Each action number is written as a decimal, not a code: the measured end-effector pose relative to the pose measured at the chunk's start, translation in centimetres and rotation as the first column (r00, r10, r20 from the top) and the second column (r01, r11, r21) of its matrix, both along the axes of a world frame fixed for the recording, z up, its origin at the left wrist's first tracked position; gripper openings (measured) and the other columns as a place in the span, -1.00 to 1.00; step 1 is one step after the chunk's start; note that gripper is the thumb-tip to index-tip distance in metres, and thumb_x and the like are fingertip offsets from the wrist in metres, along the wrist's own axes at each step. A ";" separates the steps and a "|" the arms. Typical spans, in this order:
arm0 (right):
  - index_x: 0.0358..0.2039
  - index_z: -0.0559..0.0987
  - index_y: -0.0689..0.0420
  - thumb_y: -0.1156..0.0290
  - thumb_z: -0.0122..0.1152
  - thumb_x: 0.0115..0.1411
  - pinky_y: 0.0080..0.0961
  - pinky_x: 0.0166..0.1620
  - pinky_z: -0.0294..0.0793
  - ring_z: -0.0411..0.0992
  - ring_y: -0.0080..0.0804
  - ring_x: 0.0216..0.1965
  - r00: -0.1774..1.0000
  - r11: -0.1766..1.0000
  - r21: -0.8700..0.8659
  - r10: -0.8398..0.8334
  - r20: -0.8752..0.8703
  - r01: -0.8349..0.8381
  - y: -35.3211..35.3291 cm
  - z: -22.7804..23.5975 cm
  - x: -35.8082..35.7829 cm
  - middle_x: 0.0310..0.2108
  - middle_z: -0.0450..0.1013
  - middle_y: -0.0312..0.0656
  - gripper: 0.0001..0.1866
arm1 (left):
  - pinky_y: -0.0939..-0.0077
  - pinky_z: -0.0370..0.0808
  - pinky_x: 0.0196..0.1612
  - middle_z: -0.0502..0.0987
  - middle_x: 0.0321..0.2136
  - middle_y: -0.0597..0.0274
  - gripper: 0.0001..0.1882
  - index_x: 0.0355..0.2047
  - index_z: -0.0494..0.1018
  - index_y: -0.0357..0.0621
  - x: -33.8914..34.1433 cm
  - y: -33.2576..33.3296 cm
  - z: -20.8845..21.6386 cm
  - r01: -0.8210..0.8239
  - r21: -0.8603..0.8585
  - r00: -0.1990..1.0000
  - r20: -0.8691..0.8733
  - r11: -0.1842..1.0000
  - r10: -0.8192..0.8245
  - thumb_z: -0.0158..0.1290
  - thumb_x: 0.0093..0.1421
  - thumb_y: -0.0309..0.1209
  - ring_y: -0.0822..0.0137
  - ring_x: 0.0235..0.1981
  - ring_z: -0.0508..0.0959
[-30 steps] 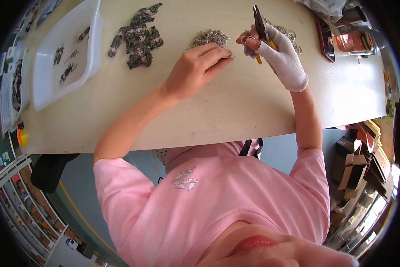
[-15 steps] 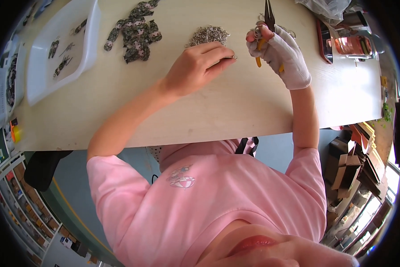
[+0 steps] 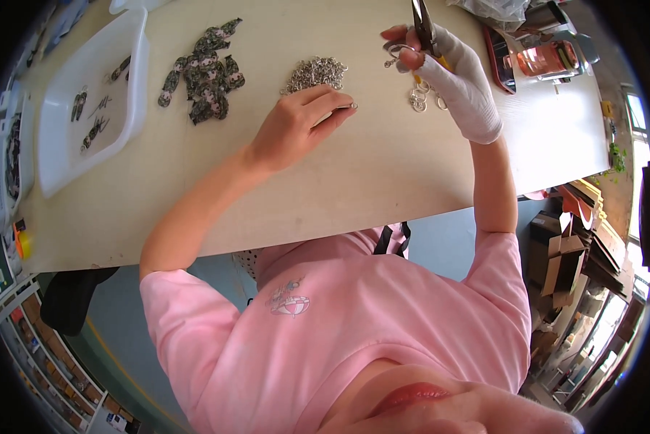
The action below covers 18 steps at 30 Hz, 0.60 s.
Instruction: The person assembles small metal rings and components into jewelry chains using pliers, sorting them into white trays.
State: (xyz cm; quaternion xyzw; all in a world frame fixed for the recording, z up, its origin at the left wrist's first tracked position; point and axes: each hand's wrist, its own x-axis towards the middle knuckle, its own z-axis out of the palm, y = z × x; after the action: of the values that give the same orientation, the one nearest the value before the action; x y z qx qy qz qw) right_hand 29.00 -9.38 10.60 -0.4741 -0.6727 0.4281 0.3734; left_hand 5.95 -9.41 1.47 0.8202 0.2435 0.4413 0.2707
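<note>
My bare left hand (image 3: 287,129) is closed in a pinch on a small metal ring or link (image 3: 354,105), just in front of a pile of small silver chain links or clasps (image 3: 317,71). In a white glove with bare fingertips, my right hand (image 3: 461,87) grips pliers (image 3: 424,27) with dark jaws and yellow handles, jaws pointing away. Its thumb and finger also pinch a silver key ring (image 3: 392,49) with a short piece of chain. Several loose key rings (image 3: 418,99) lie on the table below that hand.
Left of the pile are camouflage-patterned figure charms (image 3: 207,76) in a heap. A white plastic tray (image 3: 138,101) with a few more charms stands at the left. A phone-like red-edged object (image 3: 500,69) and a clear container (image 3: 545,58) sit at the back right.
My right hand has turned and moved slightly back and left, bringing the pinched key ring into view and uncovering the loose rings. My left hand keeps its pinch. The whole view has shifted somewhat.
</note>
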 end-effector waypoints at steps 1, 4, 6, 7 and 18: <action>-0.08 0.43 0.23 0.22 0.14 0.29 -0.57 -0.03 0.41 0.45 -0.50 -0.15 0.997 0.998 0.055 -0.043 0.066 0.040 0.0 0.7 0.2 -0.10 0.47 -0.11 -0.65 | 0.38 0.52 -0.43 0.55 -0.46 0.17 -0.90 -0.33 0.48 -0.19 -0.1 -0.1 -0.1 0.006 -0.005 1.000 -0.001 1.000 -0.006 0.18 0.14 -0.53 0.17 -0.48 0.58; -0.06 0.44 0.23 0.25 0.13 0.28 -0.60 -0.07 0.40 0.42 -0.56 -0.17 0.995 0.995 0.095 -0.053 0.084 0.045 0.1 3.3 1.8 -0.18 0.45 -0.21 -0.66 | 0.56 0.35 -0.55 0.49 -0.51 0.26 -0.85 -0.27 0.51 -0.21 0.0 -0.1 -0.7 0.008 0.023 0.997 0.077 1.000 -0.009 0.19 0.13 -0.59 0.45 -0.64 0.38; -0.01 0.41 0.23 0.29 0.08 0.29 -0.58 -0.11 0.40 0.39 -0.57 -0.18 1.000 0.999 0.038 -0.023 0.017 0.022 -0.1 5.3 2.7 -0.18 0.42 -0.22 -0.65 | 0.56 0.35 -0.55 0.49 -0.51 0.26 -0.85 -0.27 0.51 -0.22 -0.2 -0.3 -0.7 0.016 0.040 0.997 0.079 0.999 -0.019 0.19 0.14 -0.59 0.45 -0.64 0.37; -0.01 0.41 0.23 0.29 0.08 0.29 -0.58 -0.11 0.40 0.39 -0.57 -0.18 0.999 0.998 0.060 -0.032 0.035 0.030 -0.2 6.1 2.5 -0.18 0.42 -0.22 -0.65 | 0.55 0.35 -0.55 0.49 -0.51 0.26 -0.85 -0.26 0.51 -0.22 -0.2 -0.3 -0.6 0.019 0.039 0.998 0.067 0.999 -0.022 0.18 0.14 -0.58 0.44 -0.64 0.37; -0.03 0.42 0.29 0.20 0.08 0.34 -0.51 0.04 0.48 0.49 -0.40 -0.04 0.966 0.985 0.069 0.168 -0.199 -0.157 -1.4 11.3 -0.1 -0.08 0.45 -0.11 -0.60 | 0.42 0.43 -0.46 0.51 -0.47 0.17 -0.89 -0.29 0.49 -0.22 -0.8 -0.7 -0.1 0.060 0.040 0.996 0.061 0.997 -0.062 0.16 0.16 -0.55 0.26 -0.53 0.48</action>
State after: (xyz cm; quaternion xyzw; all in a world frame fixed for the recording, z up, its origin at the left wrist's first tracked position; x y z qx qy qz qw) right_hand 28.94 -10.81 21.91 -0.3611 -0.6782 0.4859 0.4166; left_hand 5.20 -10.09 1.41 0.8181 0.2012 0.4628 0.2760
